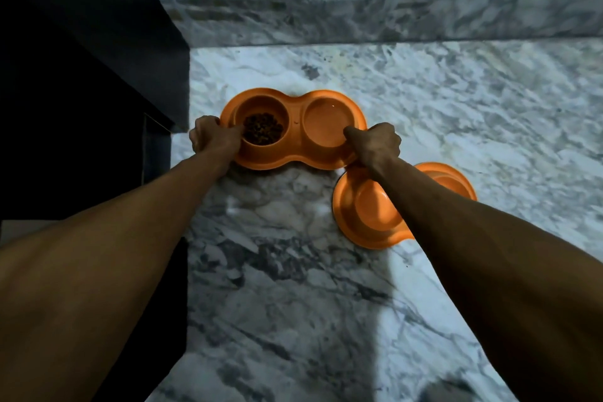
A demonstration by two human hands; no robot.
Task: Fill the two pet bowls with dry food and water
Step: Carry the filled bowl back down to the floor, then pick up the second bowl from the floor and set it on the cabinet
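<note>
The far double bowl (293, 130) is held at both ends on the marble floor (293, 271), the left hand (213, 137) closed on its kibble (262, 129) end and the right hand (375, 143) closed on the rim of the other well, which seems to hold water. This bowl looks filled and is being set down. The near bowl (365, 215), under the right forearm, appears empty and would be filled next, the grip released gently to avoid spilling.

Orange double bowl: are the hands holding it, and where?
Yes. The left hand grips the double bowl at its left rim, the right hand at its right rim.
</note>
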